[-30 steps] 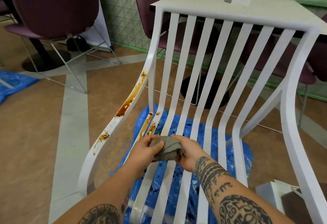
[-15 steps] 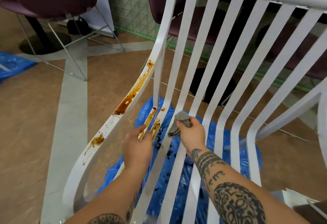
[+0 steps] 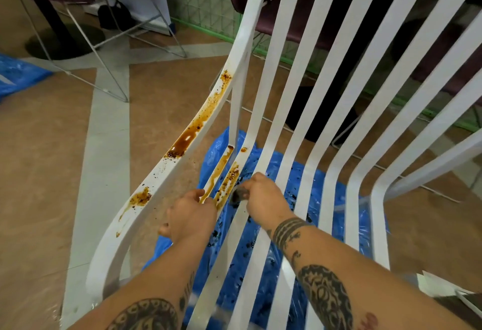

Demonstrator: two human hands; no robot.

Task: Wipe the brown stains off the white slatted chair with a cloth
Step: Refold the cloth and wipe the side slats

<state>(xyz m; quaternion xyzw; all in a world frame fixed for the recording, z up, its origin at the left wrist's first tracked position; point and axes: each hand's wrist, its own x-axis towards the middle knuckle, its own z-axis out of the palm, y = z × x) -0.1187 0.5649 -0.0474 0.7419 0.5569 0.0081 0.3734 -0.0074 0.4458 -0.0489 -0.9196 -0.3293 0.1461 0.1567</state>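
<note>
Cloth (image 3: 238, 195) in grip of right hand (image 3: 264, 199), against stained slat (image 3: 227, 182)

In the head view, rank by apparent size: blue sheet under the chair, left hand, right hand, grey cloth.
1. Blue sheet
2. left hand and right hand, too alike to rank
3. grey cloth, smallest, mostly hidden in the right hand

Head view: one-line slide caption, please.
Right hand holds the cloth at a stained slat of the chair; left hand grips the chair beside it.
</note>
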